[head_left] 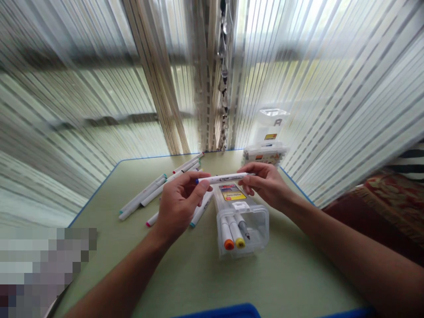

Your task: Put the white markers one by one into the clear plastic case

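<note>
A white marker (225,178) with a blue end is held level between both hands. My left hand (180,201) pinches its blue end between thumb and fingers. My right hand (263,181) grips the other end, partly hiding it. Just below lies a clear plastic case (243,216) on its side, its mouth facing me. Inside are a marker with an orange end (228,243), one with a yellow end (240,242), and a third with a bare grey tip (244,229). Behind and beside my left hand lie several white markers (145,194) with coloured ends, some partly hidden.
The pale green table (159,282) has a blue edge. At its far right stands another clear case (265,152) with its lid raised. String curtains (99,88) hang behind the table, and a patterned red fabric (391,203) is on the right. Blue objects (218,311) show at the near edge.
</note>
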A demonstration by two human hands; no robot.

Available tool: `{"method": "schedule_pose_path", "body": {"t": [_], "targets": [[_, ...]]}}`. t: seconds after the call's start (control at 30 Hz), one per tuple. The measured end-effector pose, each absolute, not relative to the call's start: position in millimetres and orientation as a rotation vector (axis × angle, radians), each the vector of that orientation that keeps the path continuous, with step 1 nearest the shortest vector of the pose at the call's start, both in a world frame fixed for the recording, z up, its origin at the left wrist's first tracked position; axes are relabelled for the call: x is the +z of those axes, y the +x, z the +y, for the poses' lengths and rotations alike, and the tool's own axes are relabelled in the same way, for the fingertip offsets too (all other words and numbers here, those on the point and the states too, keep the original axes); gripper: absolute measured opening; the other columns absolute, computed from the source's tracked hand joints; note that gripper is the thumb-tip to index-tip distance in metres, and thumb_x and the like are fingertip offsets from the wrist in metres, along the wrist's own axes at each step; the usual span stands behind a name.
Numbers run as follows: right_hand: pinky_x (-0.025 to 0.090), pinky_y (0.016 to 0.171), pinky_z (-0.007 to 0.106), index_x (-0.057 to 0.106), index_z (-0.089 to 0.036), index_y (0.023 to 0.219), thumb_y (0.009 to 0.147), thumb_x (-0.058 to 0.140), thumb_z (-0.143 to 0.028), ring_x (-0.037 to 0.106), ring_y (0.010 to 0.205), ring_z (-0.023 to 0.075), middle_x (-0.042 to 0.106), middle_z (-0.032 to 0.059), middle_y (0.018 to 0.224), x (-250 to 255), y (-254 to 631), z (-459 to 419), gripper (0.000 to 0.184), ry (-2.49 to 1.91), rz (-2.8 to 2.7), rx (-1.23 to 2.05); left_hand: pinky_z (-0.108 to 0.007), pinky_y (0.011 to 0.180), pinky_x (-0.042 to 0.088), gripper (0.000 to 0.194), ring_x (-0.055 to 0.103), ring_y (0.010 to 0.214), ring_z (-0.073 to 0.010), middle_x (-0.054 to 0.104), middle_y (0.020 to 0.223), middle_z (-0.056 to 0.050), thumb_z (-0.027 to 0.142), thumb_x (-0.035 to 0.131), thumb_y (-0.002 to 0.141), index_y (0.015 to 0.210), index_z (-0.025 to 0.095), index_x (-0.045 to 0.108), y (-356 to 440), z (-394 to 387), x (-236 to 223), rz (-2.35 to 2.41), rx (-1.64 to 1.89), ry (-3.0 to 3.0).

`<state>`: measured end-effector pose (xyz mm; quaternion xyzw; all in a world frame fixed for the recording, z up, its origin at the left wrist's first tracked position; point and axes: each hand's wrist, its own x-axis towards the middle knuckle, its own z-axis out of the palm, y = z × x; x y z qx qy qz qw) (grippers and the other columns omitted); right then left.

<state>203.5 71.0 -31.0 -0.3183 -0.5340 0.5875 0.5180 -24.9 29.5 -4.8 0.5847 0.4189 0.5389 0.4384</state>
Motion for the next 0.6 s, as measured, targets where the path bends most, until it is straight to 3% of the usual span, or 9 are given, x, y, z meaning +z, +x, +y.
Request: {"method": "schedule_pose_path", "body": {"t": [0.6], "targets": [[0.04, 0.041, 0.022, 0.077, -0.02, 0.079, 0.062, 0.089, -0.033, 0.052, 0.046, 0.0104, 0.064, -0.0001, 0.056, -33.7, 202.6, 70.3, 0.025, -0.869, -1.262, 1.433, -0.022, 0.051, 0.045, 0.03, 0.058, 0.06, -0.0112, 0.071, 0.078, -0.007, 0.033, 0.075, 0.083, 0.106, 0.014, 0.076, -22.9, 21.6, -6.1, 0.925, 1.317, 1.571]]}}
